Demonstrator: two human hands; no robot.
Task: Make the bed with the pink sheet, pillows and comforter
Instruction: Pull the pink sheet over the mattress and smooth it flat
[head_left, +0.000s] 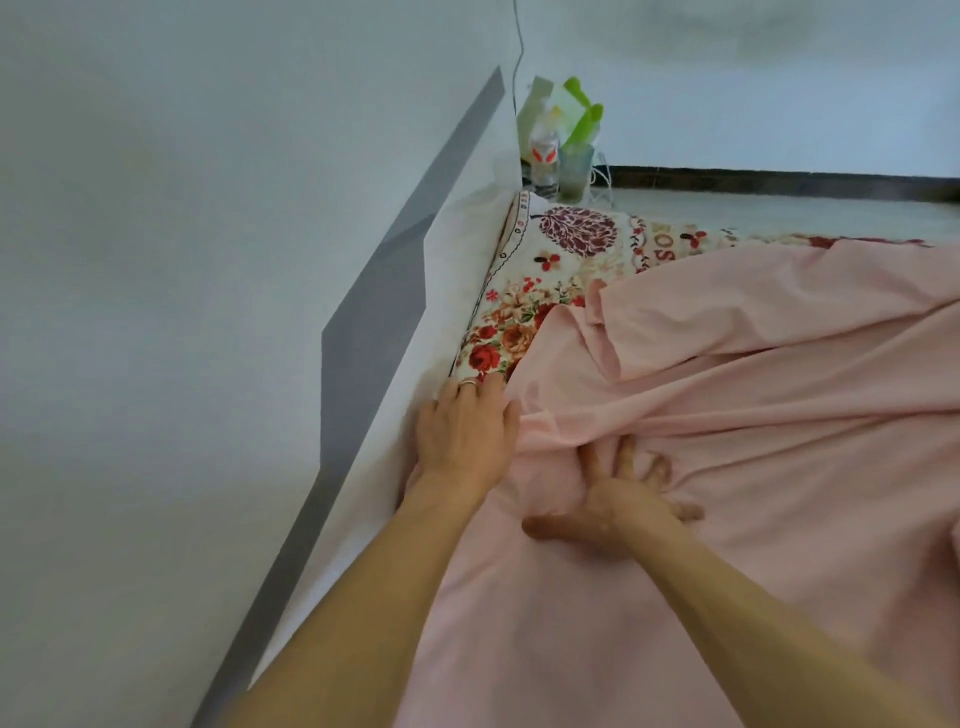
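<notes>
At the left edge of the mattress (524, 312), a left hand (462, 431), fingers flat, presses the sheet (753, 415) down beside the wall (208, 260). The right hand (618, 499), fingers splayed, pins it. The far corner lies bare; the pinned, bunched slack could drag the tuck loose.

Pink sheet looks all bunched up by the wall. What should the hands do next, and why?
Probably slide the left hand toward the far corner, drawing the pink sheet along the wall side. The flowered cover there is uncovered and the sheet lies in folds, while the right hand presses it flat.
</notes>
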